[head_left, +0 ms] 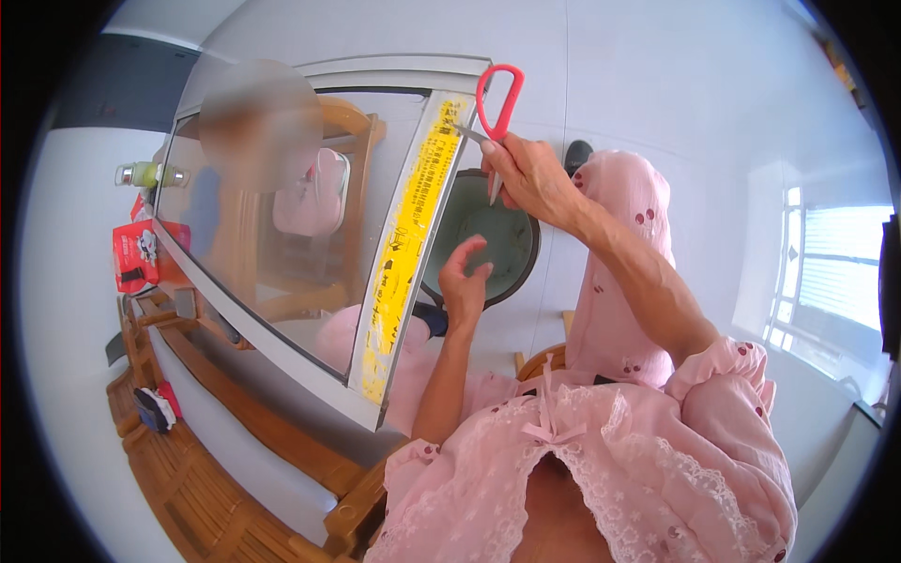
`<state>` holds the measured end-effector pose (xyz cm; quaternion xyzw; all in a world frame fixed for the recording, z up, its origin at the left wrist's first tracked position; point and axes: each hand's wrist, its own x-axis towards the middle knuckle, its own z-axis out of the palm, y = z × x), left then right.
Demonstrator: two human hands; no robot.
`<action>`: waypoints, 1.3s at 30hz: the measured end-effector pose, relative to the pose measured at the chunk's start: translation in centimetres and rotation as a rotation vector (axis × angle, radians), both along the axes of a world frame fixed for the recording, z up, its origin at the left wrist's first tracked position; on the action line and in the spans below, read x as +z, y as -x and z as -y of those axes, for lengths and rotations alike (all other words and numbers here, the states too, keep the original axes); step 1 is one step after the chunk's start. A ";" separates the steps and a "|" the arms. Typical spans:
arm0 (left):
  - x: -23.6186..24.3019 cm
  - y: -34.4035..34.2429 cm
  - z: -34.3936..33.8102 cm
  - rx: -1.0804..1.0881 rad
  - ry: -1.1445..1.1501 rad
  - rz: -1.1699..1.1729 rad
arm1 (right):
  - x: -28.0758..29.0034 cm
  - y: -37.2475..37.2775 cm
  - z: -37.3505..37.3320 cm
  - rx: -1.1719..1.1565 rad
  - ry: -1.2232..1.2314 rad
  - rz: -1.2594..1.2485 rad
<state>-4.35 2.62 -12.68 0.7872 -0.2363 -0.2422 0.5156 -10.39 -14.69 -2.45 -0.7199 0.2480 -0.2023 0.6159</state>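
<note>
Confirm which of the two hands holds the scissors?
The right hand grips the red-handled scissors against the yellow sticker; the left hand is empty, fingers curled.

White tiled floor carries dark round bin. Wooden bench beside it holds red box, small dark-and-white item.

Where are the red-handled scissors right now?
In the head view, upper centre: the scissors are in the right hand, blade tip against the top of the yellow strip on the glass panel's edge, above the dark bin.

Right hand raised, fingers clenched in a grip; left hand loosely curled, empty, lower.
</note>
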 end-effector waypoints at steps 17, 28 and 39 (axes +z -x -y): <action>6.5 1.3 -0.8 0.044 0.669 -0.323 | 3.8 -1.0 3.8 -0.002 0.756 -0.569; 8.2 2.0 1.0 0.203 0.776 -0.620 | 4.2 -1.4 3.2 0.094 0.918 -0.634; 7.7 1.6 1.2 0.202 0.837 -0.655 | 4.5 -1.7 3.1 0.039 0.850 -0.734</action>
